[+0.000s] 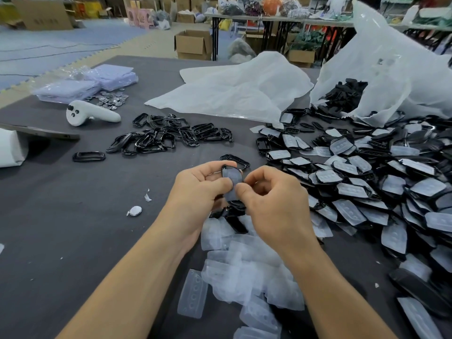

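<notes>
White bag (391,69) — black pcs (347,94) inside; fingers (223,184) pinch frame (231,174).

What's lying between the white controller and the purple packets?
A small heap of shiny silver discs lies between the white controller and the purple packets. The head view shows it, at the far left of the table.

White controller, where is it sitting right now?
In the head view the white controller lies on the table, upper left, beside the silver discs and left of the black frames.
</notes>
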`<state>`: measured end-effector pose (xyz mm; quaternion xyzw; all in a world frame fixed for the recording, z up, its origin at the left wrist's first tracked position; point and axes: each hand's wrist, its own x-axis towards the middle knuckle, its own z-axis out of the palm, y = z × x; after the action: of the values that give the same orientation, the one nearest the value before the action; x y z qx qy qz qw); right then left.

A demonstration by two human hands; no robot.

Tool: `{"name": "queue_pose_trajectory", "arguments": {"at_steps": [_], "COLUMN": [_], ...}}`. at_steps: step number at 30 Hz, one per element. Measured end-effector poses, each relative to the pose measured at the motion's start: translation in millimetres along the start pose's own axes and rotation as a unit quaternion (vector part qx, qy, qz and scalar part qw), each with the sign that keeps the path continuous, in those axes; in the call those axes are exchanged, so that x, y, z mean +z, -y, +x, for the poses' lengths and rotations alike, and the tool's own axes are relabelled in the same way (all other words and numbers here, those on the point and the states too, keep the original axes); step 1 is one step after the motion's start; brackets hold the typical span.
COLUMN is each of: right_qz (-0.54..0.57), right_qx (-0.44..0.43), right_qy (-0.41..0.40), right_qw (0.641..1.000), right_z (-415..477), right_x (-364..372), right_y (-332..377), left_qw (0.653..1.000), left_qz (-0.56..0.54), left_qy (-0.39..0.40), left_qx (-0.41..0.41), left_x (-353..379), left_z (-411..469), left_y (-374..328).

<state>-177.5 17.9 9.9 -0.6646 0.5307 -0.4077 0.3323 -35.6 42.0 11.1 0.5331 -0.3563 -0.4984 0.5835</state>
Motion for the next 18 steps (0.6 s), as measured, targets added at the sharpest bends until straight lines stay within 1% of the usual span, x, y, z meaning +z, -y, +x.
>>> {"name": "queue_pose_trajectory", "arguments": {"at_steps": [5, 12, 18], "right_qz": [0.027, 0.010, 0.013], "right_qx": [0.017, 0.004, 0.010], "right_qy": [-0.007, 0.007, 0.010], "right_qw": [0.999, 1.000, 1.000], "right_z": [3.2, 1.7, 2.2], "right_x": [-0.9, -2.3, -1.8], "right_y": [-4.5, -4.3, -2.6], "left_qw": [1.000, 0.997, 0.998], "left_qz": [0.020, 0.044, 0.035], "left_qy": [0.000, -0.059, -0.060], "left_qx": [0.012, 0.014, 0.008], "left_x": [2.3, 1.6, 3.3], "left_z": [-1.9, -0.9, -1.0], "left_y": [0.7, -0.3, -2.1]}}
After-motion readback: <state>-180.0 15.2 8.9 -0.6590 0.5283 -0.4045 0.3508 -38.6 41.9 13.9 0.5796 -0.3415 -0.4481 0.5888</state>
